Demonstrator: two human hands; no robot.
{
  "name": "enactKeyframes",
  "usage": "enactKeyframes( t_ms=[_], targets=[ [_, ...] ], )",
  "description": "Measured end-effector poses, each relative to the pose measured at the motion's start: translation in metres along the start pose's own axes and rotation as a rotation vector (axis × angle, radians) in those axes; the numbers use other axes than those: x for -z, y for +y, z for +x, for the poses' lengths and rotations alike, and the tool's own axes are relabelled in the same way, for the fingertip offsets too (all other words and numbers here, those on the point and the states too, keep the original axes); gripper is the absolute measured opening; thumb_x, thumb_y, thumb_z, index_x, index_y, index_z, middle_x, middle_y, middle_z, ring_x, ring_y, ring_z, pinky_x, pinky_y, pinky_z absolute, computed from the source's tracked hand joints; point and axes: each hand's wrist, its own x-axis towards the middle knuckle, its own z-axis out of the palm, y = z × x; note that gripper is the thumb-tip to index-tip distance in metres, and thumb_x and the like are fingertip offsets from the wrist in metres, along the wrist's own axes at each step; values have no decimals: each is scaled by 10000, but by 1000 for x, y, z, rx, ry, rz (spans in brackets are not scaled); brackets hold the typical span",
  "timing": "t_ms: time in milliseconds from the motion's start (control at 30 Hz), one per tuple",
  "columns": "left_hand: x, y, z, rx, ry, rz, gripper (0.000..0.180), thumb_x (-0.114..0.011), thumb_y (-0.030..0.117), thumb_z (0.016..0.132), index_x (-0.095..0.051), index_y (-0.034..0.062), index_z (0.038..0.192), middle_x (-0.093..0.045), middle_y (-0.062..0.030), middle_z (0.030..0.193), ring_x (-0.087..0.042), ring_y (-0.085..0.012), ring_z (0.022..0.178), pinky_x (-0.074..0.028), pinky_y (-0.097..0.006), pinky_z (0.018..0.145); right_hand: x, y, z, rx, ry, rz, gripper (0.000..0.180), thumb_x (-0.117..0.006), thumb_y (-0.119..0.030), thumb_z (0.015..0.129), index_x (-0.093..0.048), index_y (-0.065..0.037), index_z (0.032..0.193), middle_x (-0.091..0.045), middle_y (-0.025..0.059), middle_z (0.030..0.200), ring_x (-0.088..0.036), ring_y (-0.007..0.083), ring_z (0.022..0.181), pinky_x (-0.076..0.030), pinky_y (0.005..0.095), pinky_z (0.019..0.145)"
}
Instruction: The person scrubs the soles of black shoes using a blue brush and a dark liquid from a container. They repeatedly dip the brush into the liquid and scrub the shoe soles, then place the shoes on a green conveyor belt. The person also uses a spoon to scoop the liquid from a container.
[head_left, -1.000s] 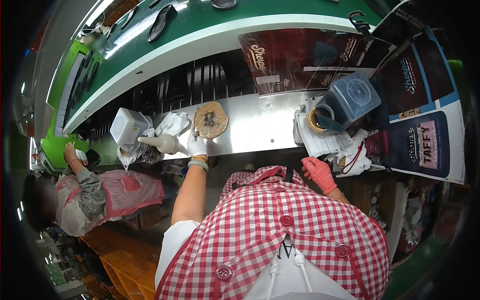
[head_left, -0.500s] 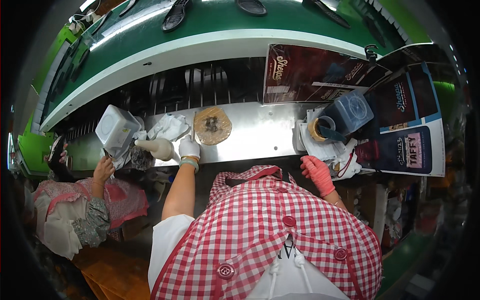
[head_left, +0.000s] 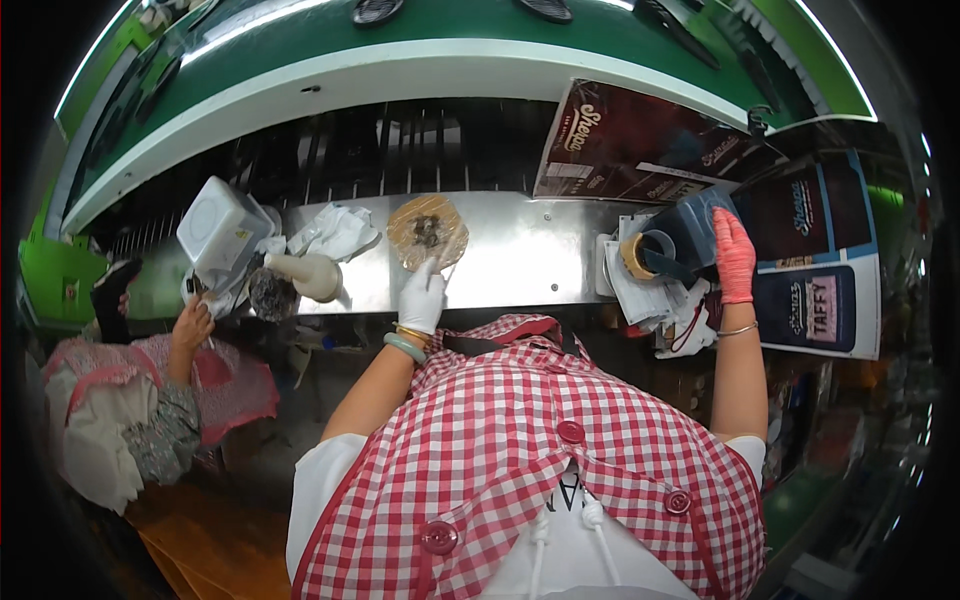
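My left hand (head_left: 424, 292), in a white glove, rests its fingers on the near edge of a round tan disc with a dark centre (head_left: 427, 231) lying on the steel counter (head_left: 520, 255). My right hand (head_left: 735, 255), in a red glove, reaches up against a grey-blue plastic container (head_left: 698, 226) at the right end of the counter. Beside that container sits a roll of brown tape (head_left: 640, 257) on a pile of white papers (head_left: 650, 295). Whether the right hand grips the container cannot be told.
A white lidded tub (head_left: 221, 229), crumpled white wrap (head_left: 335, 230), a cream squeeze bottle (head_left: 305, 275) and a dark brush (head_left: 268, 295) lie at the counter's left. Another person's hand (head_left: 190, 325) reaches there from the left. Dark printed boxes (head_left: 640, 145) stand behind; a green canopy (head_left: 420, 40) is overhead.
My right hand rose from near my waist to the grey-blue container. My left hand shifted right onto the disc's near edge. The person at left moved lower.
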Motion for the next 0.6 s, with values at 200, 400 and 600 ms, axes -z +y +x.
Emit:
enactKeyframes(
  t_ms=[200, 400, 600],
  targets=[
    [-43, 34, -28, 109, -329, -91, 303, -510, 164, 885, -578, 6, 1134, -618, -51, 787, -565, -115, 654, -466, -247, 637, 3, 52, 63, 97, -124, -511, 421, -477, -423, 916, -574, -140, 1212, -541, 105, 1258, -472, 275, 1189, -367, 354, 998],
    [-108, 44, -20, 12, -410, -132, 301, -497, 115, 898, -548, -21, 1162, -628, -89, 895, -610, -138, 765, -519, -256, 697, -26, 137, 70, 389, -89, -925, 499, -446, -504, 883, -541, -172, 1244, -531, 102, 1274, -468, 321, 1178, -333, 401, 1025],
    [-161, 101, -13, 40, -490, -141, 319, -512, 141, 889, -571, 33, 1183, -647, -103, 858, -609, -177, 762, -482, -282, 714, -32, 95, 54, 202, 35, -653, 480, -486, -470, 867, -550, -171, 1237, -504, 78, 1301, -414, 298, 1229, -266, 430, 1043]
  ],
)
